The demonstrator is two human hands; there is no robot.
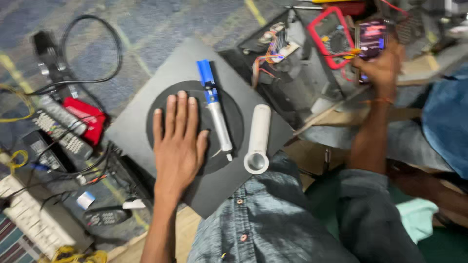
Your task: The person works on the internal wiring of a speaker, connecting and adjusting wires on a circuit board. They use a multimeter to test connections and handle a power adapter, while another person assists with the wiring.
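Palm down, the left hand [178, 141] lies flat, fingers spread, gripping nothing, steadying the dark square panel [141, 109]. Just right of it rest a blue-handled soldering iron [214, 104] and a white tube [258, 139]. The right hand [382, 65] (blurred) clasps a phone [370, 39] well beyond.

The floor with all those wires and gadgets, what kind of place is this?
Probably an electronics repair spot on a carpeted floor. An opened grey metal device with loose wires, a red-cased multimeter and a blue-and-silver soldering tool lie around, and grey remote controls pile up nearby.
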